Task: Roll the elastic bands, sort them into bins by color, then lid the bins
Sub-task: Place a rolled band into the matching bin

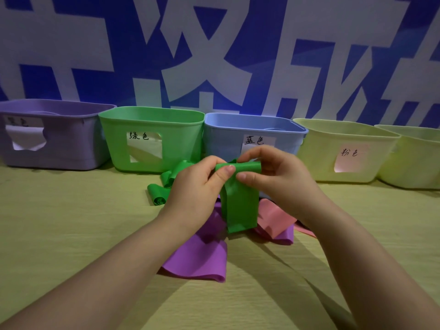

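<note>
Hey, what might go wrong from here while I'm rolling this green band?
The left hand and right hand pinch only the top of the green band; its loose tail may roll crooked or spring open.
The tail hangs over the purple band and pink band and may drag them.
The pink-labelled bin is yellow: easy missort.

The bench (71, 222) carries five bins in a row at the rear: purple bin (59, 148), green bin (181, 144), blue bin (226, 139), yellow bin (321, 158), second yellow bin (414, 163). In front lie an unrolled purple band (200, 256), an unrolled pink band (273, 215) and a rolled green band (157, 197)
</note>
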Available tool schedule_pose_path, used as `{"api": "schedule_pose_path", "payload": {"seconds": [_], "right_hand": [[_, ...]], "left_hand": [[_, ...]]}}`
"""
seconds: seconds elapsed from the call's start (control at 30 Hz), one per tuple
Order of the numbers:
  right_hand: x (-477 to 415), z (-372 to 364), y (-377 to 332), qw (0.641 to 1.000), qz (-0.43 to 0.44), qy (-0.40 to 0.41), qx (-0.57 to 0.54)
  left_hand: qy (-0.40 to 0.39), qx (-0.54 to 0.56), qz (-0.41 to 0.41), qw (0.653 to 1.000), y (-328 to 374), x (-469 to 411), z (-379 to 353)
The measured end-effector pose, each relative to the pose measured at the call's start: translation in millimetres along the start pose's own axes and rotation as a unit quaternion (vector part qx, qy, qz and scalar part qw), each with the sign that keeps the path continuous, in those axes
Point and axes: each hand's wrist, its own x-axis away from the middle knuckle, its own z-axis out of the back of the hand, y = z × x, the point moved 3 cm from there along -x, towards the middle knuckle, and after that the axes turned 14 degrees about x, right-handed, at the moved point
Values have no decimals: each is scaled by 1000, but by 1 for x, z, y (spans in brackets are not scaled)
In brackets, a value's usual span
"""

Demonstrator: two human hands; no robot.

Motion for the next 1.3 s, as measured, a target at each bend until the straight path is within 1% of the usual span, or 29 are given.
{"api": "schedule_pose_path", "payload": {"seconds": [0.13,0.23,0.4,0.53,0.63,0.73,0.83,0.93,1.03,1.17,1.3], "right_hand": [[-1,1,1,1000,-6,0,-22],[0,0,-1,1000,-8,3,-19],[1,-1,0,999,-31,8,-2],[2,1,-1,1000,-30,0,10],[2,0,-2,999,-30,-5,12],[2,-1,-2,1000,-16,-2,-3],[3,-2,-1,1000,-1,-23,0],[3,-2,0,999,-6,-35,9],[1,-1,2,999,-15,-19,21],[-1,1,4,999,-27,0,18],[0,1,2,1000,-29,-1,3]], "left_hand": [[-18,-1,-15,1000,3,2,-3],[-31,-14,-42,999,4,4,-5],[4,-70,-100,993,7,3,-3],[4,-94,-126,988,11,5,-4],[-3,-84,-108,991,12,5,-4],[-15,-75,-73,994,10,3,-3],[-38,-74,-44,996,5,1,-1],[-54,-64,-31,996,2,0,-1],[-49,-49,-26,997,1,1,-2],[-31,-17,-41,999,5,3,-1],[-19,-47,-64,997,8,5,-1]]}}
